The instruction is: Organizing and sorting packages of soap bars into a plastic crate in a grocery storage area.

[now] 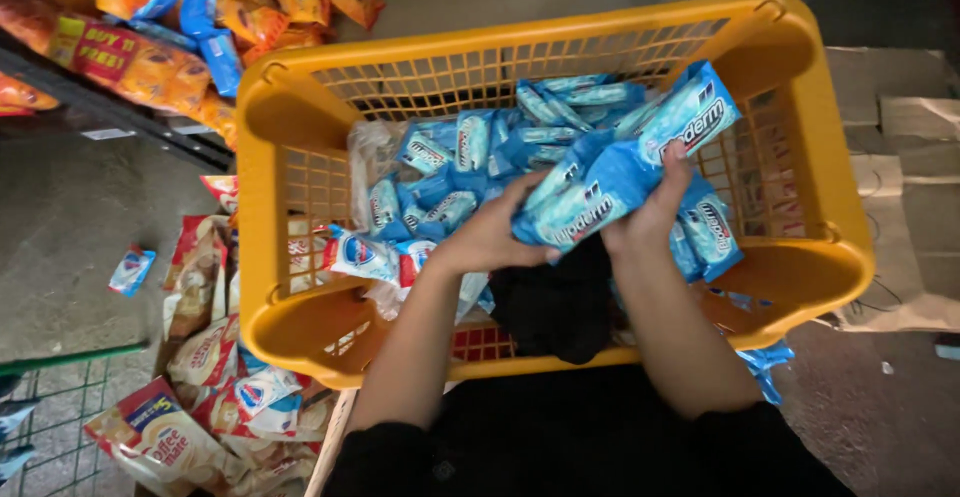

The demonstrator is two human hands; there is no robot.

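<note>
A yellow plastic basket (262,172) sits in front of me, filled with many small blue packets (470,147). Both my hands are inside it, holding a stack of several long blue packets (620,172) above the pile. My left hand (490,232) grips the stack's lower left end. My right hand (650,212) cups it from the right, with a finger on the top packet. A black object (555,302) lies in the basket just below my hands. White and red-blue sachets (365,255) lie at the basket's near left.
Orange and blue snack bags (180,27) fill a shelf at the top left. Beige and red sachets (200,377) are heaped on the floor to the left of the basket. One small blue packet (130,269) lies alone on the concrete floor. Flattened cardboard (905,157) lies at the right.
</note>
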